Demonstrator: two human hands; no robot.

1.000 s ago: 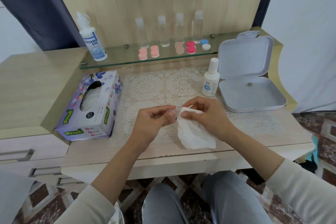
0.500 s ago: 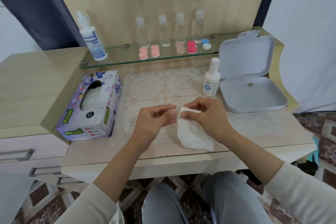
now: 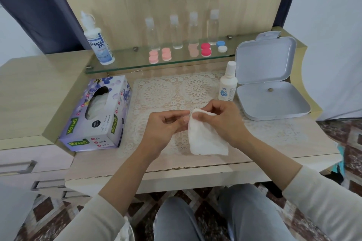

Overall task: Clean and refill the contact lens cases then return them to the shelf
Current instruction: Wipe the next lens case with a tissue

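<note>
A white tissue (image 3: 205, 139) is pinched at its top by the right hand (image 3: 221, 121). The rest is left hanging over the lace mat (image 3: 162, 94), near the front edge of the desk (image 3: 293, 143). The left hand (image 3: 166, 125) is held just beside it, with its fingers curled and its fingertips touching the tissue. Whether anything is held inside cannot be told. The lens cases (image 3: 166, 54) are lined up along the front edge of the glass shelf (image 3: 127, 64). A tissue box (image 3: 98, 115) is set at the desk's left edge. A small bottle (image 3: 227, 84) and an open grey box (image 3: 270, 92) are set by the right edge. Open room is left on the mat between the hands and the shelf.
</note>
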